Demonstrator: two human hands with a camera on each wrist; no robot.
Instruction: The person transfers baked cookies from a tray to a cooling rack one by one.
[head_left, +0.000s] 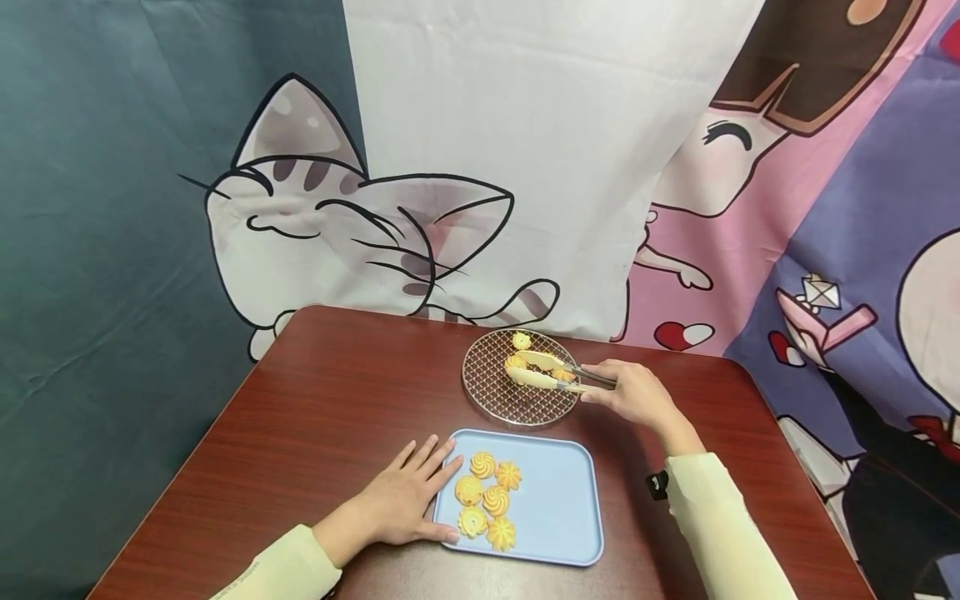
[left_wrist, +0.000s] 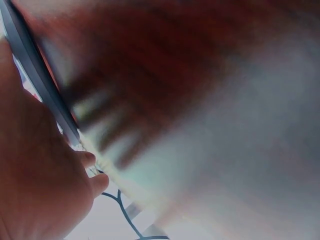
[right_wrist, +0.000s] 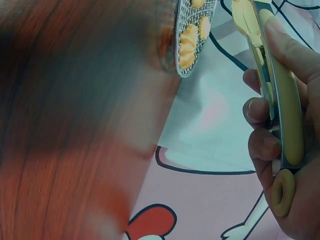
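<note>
Along the left edge of a blue tray (head_left: pixel 555 500), the left hand (head_left: pixel 405 497) lay with its fingers straight and spread, partly on the surface (head_left: pixel 322 392) and partly over the rim, its thumb at the near corner. It gripped nothing and seemed placed there to keep the tray from sliding. Six cookies (head_left: pixel 496 501) lay close together in the tray's left part, perhaps grouped so that they took up little room. Just beyond the tray, apart from it, lay a round wire rack (head_left: pixel 489 385) with more cookies: one near its far rim, one toward the right, and one at the tips of the tongs (head_left: pixel 534 380). Having rack and tray so near each other probably kept the reach short. The pale tips stood parted at that last cookie; whether they pinched it could not be told. Farthest right, the right hand (head_left: pixel 633 396) was closed about the tongs, its thumb pressed on one arm and its fingers curled round the other, a hold that likely let a squeeze govern the gap while keeping bare fingers off the cookies.
</note>
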